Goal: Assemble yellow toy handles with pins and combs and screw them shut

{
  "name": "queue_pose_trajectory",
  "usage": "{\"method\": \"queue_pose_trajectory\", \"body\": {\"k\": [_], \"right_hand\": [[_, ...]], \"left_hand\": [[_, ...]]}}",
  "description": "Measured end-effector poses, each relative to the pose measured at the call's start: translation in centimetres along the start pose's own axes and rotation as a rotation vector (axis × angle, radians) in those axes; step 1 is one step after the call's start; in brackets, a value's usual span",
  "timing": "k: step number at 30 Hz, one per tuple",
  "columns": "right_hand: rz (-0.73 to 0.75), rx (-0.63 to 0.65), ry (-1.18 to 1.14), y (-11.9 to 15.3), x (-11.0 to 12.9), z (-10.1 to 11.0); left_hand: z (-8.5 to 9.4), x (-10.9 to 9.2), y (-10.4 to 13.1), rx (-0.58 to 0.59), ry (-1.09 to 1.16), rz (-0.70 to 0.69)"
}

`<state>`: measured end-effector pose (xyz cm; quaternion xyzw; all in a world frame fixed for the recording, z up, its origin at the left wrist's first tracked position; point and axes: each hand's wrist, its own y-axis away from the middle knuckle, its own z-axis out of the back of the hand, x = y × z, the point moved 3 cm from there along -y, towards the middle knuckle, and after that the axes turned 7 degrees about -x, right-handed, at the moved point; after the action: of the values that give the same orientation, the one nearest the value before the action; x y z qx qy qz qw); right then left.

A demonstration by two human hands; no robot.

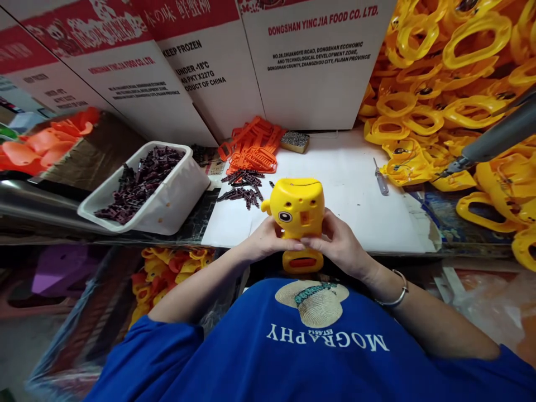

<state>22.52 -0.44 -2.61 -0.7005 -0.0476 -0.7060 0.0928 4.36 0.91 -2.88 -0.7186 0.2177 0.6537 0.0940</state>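
Just one toy (298,207) in two hands (270,239) (340,245)

I have the left hand (264,241) and the right hand (344,248) close together, palms turned inward, both closed in a grip, with the left thumb (291,244) and the right thumb (315,243) pointing at each other, tips just beside one another. From the left hand, my left forearm (201,279) slants back and outward; from the right hand, the right forearm (439,315) slants back the opposite way. Beyond the thumbs, I see most of the fingers (329,220) only partly.
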Motion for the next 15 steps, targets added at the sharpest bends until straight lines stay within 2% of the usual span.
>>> {"method": "queue_pose_trajectory", "body": {"k": [3,6,8,10,13,15], "right_hand": [[-0.058,0.010,-0.026,-0.1,0.1,0.1],[-0.054,0.052,-0.039,0.0,0.5,0.2],[-0.042,0.062,-0.034,0.1,0.7,0.2],[-0.029,0.075,-0.008,0.2,0.9,0.2],[0.010,0.123,0.040,0.3,1.4,-0.3],[0.059,0.143,0.093,0.2,1.9,-0.8]], "left_hand": [[-0.3,-0.2,0.2,-0.014,-0.069,0.018],[-0.4,-0.3,0.4,0.046,-0.076,0.022],[0.1,-0.4,0.4,0.092,-0.089,0.003],[1.3,-0.9,0.4,0.035,-0.072,-0.086],[3.5,-3.3,0.8,-0.108,-0.053,-0.272],[4.0,-5.7,1.1,-0.076,-0.200,-0.300]]}}
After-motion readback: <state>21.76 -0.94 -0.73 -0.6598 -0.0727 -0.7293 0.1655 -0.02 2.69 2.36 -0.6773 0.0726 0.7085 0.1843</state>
